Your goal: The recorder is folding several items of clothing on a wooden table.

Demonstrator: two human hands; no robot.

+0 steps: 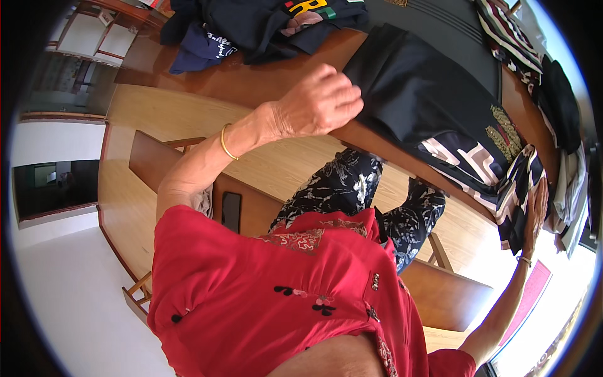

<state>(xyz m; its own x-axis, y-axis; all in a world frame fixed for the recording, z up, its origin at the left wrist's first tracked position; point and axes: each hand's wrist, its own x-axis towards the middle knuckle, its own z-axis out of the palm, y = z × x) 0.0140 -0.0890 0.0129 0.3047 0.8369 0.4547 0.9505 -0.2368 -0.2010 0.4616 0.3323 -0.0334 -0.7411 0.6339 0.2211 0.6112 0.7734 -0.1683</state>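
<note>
A black garment [414, 89] lies folded across the wooden table, with gold embroidery [504, 134] near its right end. Black, white and tan patterned cloth [520, 188] joins or lies against it and hangs over the table's near edge. Curled fingers bring my left hand [322, 101] close to the black garment's left end; it is slightly blurred, and whether fabric is pinched in it is hidden. At the far right, my right hand [537, 207] rests along the patterned cloth with its fingers extended. Its thumb is hidden, so its grip is unclear.
Dark printed clothes [264, 28] are heaped at the table's far left. Striped cloth [511, 40] and pale clothing [570, 198] lie along the right side. Below the wooden table edge [264, 85], a bench [259, 200] carries a phone [231, 212] to the left of my legs.
</note>
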